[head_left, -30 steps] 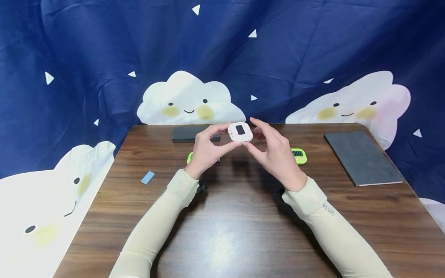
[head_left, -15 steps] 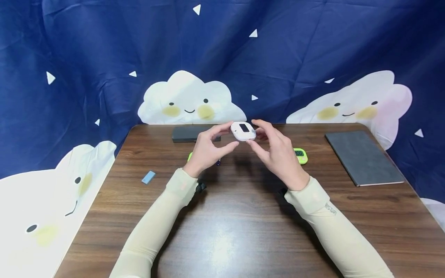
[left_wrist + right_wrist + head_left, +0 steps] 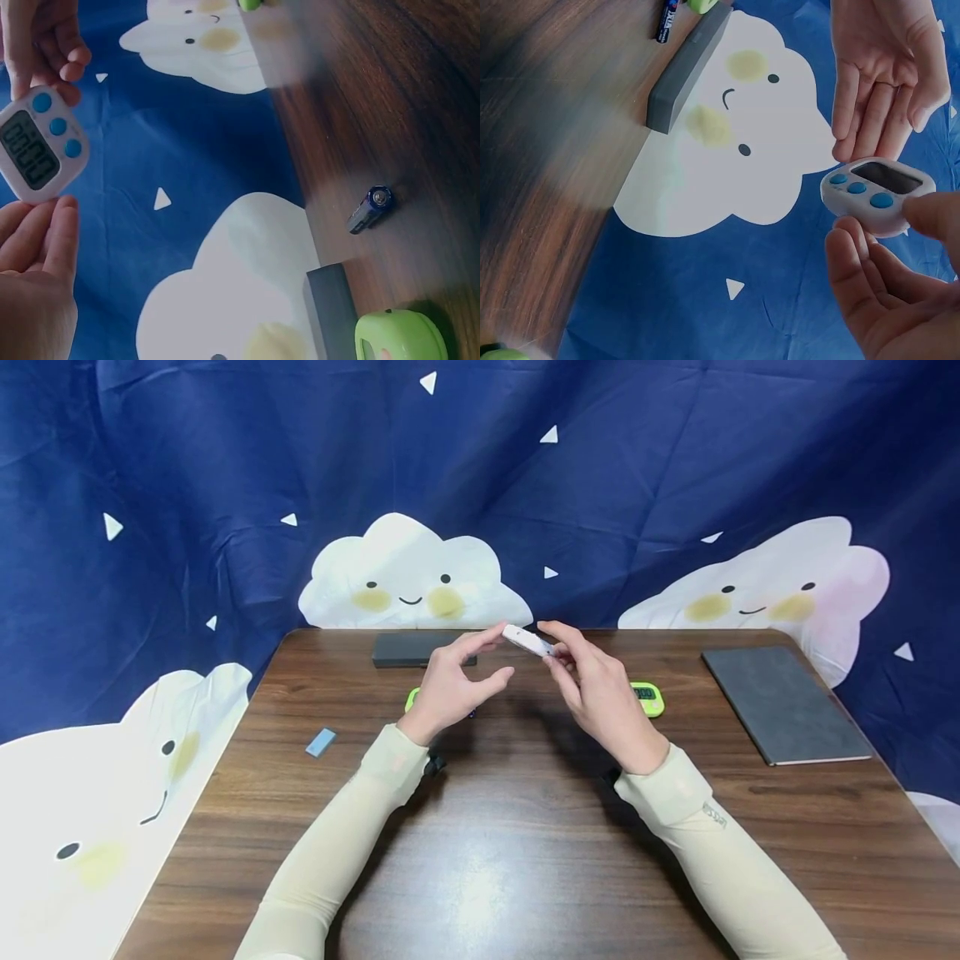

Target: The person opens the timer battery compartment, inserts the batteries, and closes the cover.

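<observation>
A small white digital timer (image 3: 528,641) with blue buttons (image 3: 58,126) is held up over the far part of the table, seen nearly edge-on in the head view. My right hand (image 3: 600,693) pinches its right end between thumb and fingers. The fingers of my left hand (image 3: 450,685) reach straight to its left end, fingertips right at the edge, while the left thumb stands away from it. The left wrist view shows the timer's display (image 3: 30,150) with digits; the right wrist view has its button side tilted upward.
On the wooden table (image 3: 495,827) lie a dark grey case (image 3: 408,649), a dark notebook (image 3: 783,703) and a small blue block (image 3: 321,742). Green timers (image 3: 648,699) sit behind both hands, one mostly hidden. A battery (image 3: 370,210) lies near the case. A blue cloth hangs behind.
The timer has turned from showing its back with a dark rectangle to edge-on. My left thumb has come off it, and the right hand now holds it by the right end.
</observation>
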Available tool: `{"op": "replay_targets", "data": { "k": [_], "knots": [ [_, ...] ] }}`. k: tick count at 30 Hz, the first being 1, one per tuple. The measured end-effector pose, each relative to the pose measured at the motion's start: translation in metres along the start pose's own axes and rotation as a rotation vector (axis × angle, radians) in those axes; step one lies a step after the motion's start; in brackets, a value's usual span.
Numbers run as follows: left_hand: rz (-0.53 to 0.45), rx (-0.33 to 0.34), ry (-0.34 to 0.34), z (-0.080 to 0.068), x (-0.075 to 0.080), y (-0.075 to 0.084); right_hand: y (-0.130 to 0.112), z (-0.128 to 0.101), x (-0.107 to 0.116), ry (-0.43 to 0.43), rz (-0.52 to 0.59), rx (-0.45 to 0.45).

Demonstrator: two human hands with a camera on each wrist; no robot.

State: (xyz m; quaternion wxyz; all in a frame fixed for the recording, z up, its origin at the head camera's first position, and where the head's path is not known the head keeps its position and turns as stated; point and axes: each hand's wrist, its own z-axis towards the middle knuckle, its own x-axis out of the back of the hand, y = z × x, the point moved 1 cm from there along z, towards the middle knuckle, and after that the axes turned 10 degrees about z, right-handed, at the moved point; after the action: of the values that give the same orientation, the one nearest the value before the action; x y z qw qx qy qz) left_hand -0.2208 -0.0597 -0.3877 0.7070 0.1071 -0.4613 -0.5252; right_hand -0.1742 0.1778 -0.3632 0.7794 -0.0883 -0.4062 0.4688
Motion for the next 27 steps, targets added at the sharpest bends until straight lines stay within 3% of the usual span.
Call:
{"op": "replay_targets", "data": {
  "k": [8, 14, 18, 24, 27],
  "knots": [
    [0.035, -0.026, 0.007, 0.0, 0.0, 0.0, 0.001, 0.0, 0.001, 0.0, -0.001, -0.042],
    [0.062, -0.038, -0.002, 0.001, 0.0, 0.001, 0.003, 0.001, 0.005, -0.059, 0.098, -0.166],
    [0.082, -0.06, -0.007, 0.001, 0.002, 0.002, 0.006, 0.002, 0.006, -0.114, 0.241, -0.284],
    [0.119, -0.097, -0.017, 0.002, 0.005, 0.002, 0.01, 0.005, 0.006, -0.18, 0.58, -0.44],
    [0.114, -0.109, -0.021, 0.002, 0.005, 0.001, 0.011, 0.005, 0.007, -0.202, 0.695, -0.499]
  ]
}}
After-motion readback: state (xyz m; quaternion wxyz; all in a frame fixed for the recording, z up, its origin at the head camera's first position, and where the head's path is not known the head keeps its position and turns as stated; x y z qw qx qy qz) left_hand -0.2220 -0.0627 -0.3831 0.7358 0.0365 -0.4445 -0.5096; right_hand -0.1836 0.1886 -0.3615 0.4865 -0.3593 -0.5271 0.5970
